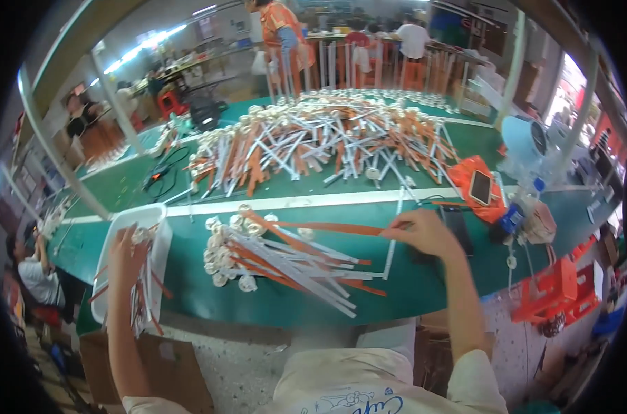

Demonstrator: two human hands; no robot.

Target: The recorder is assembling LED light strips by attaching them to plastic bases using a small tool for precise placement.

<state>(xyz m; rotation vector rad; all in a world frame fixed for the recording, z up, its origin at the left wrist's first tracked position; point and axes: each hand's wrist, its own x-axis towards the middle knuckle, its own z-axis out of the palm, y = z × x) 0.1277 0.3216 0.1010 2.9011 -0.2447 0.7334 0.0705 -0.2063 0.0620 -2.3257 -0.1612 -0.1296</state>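
My left hand reaches into a white tray at the left edge of the green table and grips a bundle of white and orange strips that hangs down from it. My right hand pinches the end of a long orange strip that lies across a small pile of white and orange strips with round white ends in front of me.
A large heap of the same strips covers the far side of the green table. A phone on orange cloth and a white fan stand at the right. Orange stools sit lower right. Other people work at the back and left.
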